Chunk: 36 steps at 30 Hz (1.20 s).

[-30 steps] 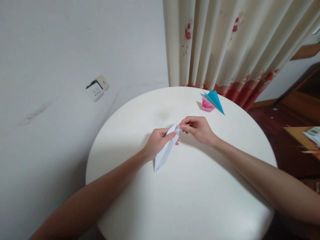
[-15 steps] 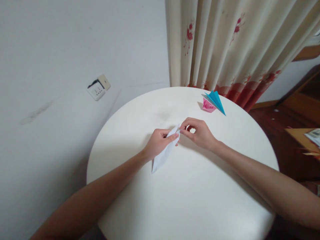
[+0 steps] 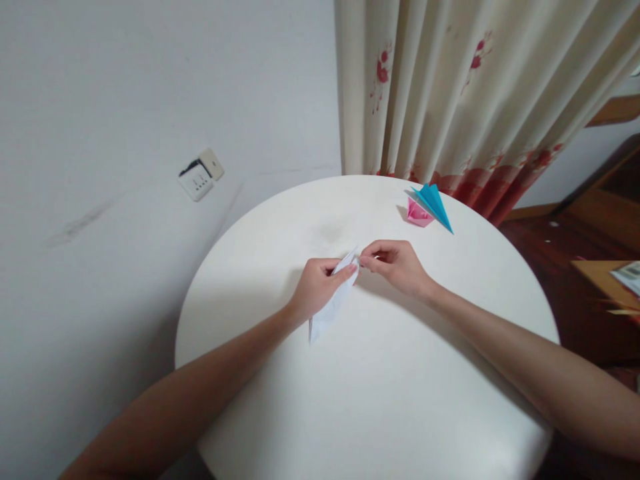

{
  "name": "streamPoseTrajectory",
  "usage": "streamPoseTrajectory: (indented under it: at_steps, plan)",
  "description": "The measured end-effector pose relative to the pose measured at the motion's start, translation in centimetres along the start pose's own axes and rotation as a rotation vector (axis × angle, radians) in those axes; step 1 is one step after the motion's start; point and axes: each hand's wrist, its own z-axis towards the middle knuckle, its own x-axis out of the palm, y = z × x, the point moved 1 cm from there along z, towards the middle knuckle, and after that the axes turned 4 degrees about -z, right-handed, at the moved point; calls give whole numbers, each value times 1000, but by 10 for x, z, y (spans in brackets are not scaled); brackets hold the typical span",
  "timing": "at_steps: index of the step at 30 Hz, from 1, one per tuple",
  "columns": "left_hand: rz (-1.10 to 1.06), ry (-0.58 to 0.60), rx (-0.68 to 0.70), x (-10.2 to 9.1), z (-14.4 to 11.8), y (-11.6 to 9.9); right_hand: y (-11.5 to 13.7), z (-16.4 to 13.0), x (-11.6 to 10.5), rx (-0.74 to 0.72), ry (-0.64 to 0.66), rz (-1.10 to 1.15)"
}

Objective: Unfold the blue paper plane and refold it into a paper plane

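A long, narrow folded white paper (image 3: 327, 313) is held just above the round white table (image 3: 380, 400). My left hand (image 3: 316, 288) grips its upper part, thumb on top. My right hand (image 3: 395, 265) pinches the paper's top tip with thumb and forefinger. The paper's lower point hangs free toward me. The middle of the paper is hidden behind my left fingers.
A pink folded paper piece (image 3: 416, 213) and a blue folded paper piece (image 3: 434, 203) lie together at the table's far right edge. A flowered curtain (image 3: 465, 93) hangs behind, a wall socket (image 3: 201, 176) sits at left, and wooden furniture (image 3: 605, 280) stands at right.
Both hands stay at the paper's top tip. My right fingers have closed tighter on the tip, and the paper's lower point has shifted slightly.
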Motion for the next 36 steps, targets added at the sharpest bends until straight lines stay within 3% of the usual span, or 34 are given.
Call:
streamPoseTrajectory:
  at_steps: [3, 9, 16, 20, 28, 32, 36]
  plan:
    - [-2, 9, -2, 0, 0, 0, 0, 1, 2, 48, -17, 52]
    - [7, 21, -14, 0, 1, 4, -1, 2, 0, 78, 40, -113]
    - [-67, 52, -51, 0, 3, 9, -1, 0, 2, 95, 10, -31]
    - [-112, 118, -117, 1, 2, 6, -3, -1, 3, 65, -34, 14]
    - [-289, 218, -214, 4, -3, 6, -5, -3, 4, 69, 20, -23]
    - [-330, 180, -227, 5, -2, 5, -4, -1, 2, 84, -40, -75]
    - [-368, 43, -146, 3, 2, 8, -7, 1, 3, 212, -80, -18]
